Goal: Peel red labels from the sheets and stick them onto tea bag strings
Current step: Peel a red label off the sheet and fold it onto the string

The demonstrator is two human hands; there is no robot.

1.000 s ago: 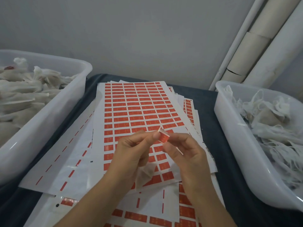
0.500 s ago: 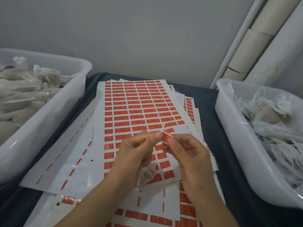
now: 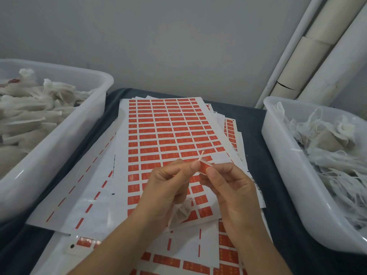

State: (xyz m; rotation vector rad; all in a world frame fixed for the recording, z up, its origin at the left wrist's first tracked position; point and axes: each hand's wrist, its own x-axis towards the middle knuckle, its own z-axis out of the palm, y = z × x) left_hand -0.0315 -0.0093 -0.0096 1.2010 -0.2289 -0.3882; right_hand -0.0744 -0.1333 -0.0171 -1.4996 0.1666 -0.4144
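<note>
Both hands [image 3: 166,187] [image 3: 228,187] a touch higher than before, fingers pinching one red label [image 3: 205,167] round a tea bag string [image 3: 201,156]

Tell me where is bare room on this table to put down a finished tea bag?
Bare dark cloth shows in a strip between the label sheets and the right tub, and in a narrower strip between the sheets and the left tub. The middle is crowded: overlapping sheets, with both hands above them. Both tubs hold heaps of tea bags.
</note>
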